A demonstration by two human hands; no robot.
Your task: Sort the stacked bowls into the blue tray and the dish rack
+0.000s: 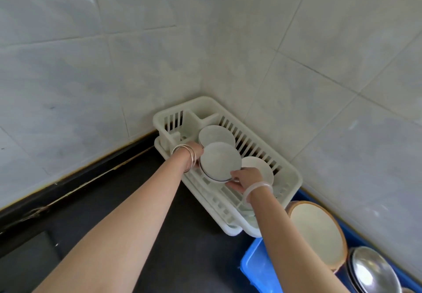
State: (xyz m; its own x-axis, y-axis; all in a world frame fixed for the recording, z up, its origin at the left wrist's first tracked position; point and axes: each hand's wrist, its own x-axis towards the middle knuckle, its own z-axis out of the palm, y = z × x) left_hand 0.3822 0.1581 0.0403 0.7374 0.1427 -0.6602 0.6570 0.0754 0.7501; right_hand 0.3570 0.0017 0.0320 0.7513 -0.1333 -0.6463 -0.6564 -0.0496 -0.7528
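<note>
A white dish rack stands in the tiled corner on a dark counter. Both hands hold one white bowl with a dark rim above the rack's middle. My left hand grips its left edge, mostly hidden behind the bowl. My right hand pinches its near right edge. Behind it a second white bowl sits in the rack, and a third white bowl lies to the right, partly covered by my right hand. The blue tray is at the bottom right.
In the blue tray stand a large cream bowl with a brown outside and a steel bowl. Tiled walls close in behind and to the right of the rack. The dark counter stretches to the left.
</note>
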